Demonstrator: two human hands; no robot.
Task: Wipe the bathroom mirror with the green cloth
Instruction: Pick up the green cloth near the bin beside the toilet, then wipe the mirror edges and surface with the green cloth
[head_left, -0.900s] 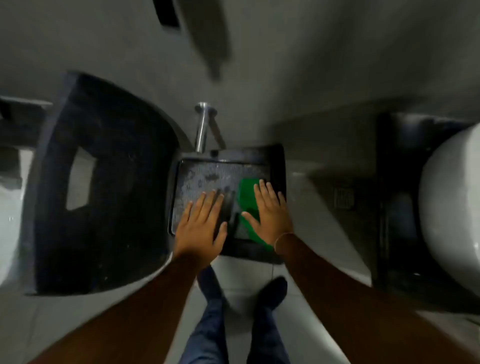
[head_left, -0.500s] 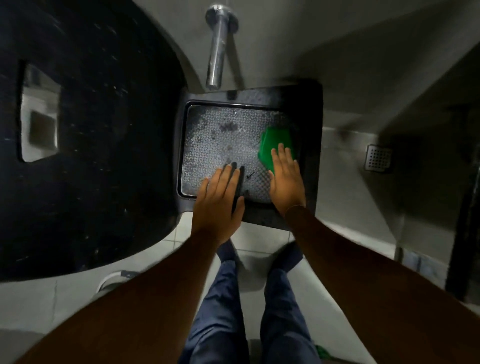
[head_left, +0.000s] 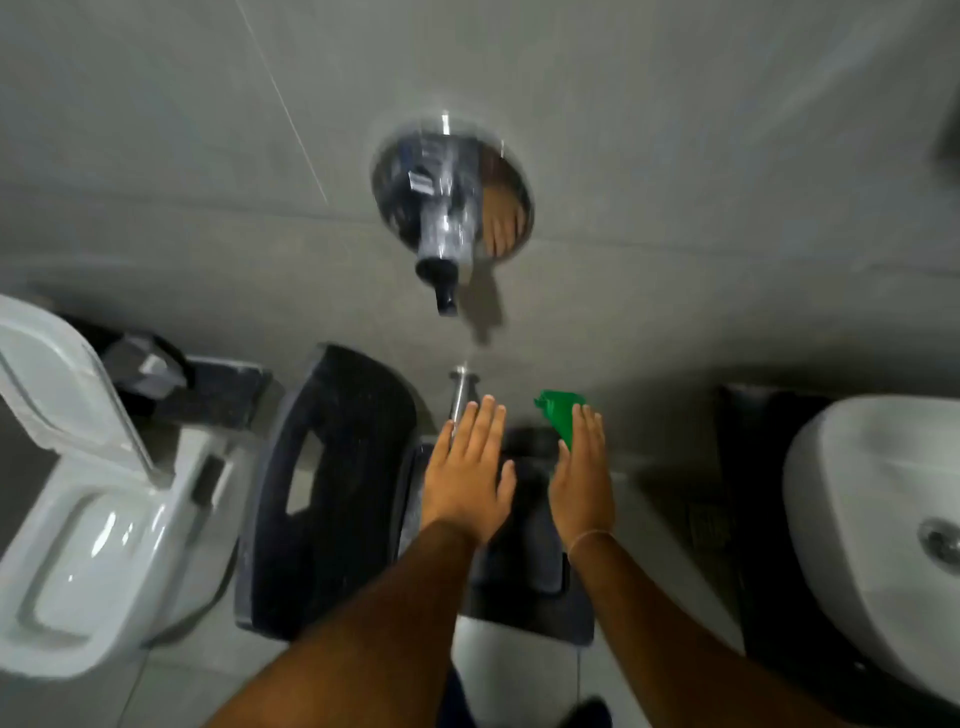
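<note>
The green cloth (head_left: 558, 415) sticks out past the fingertips of my right hand (head_left: 582, 483), which is held flat and carries it in the air in front of the grey wall. My left hand (head_left: 467, 473) is beside it, flat and holding nothing. Higher on the wall is a round shiny disc (head_left: 506, 208) with a chrome, dark-tipped fitting (head_left: 444, 234) in front of it; a hand is reflected in the disc. The frame is blurred by motion.
A white toilet (head_left: 78, 519) with its lid up stands at the left. Beside it is a black seat-shaped object (head_left: 332, 493). A black tray (head_left: 524, 577) lies below my hands, a short chrome pipe (head_left: 460, 395) behind them. A white basin (head_left: 883, 519) is at the right.
The view has swung up from the tray to the wall. Both hands have lifted off the tray, and the green cloth has come up with my right hand.
</note>
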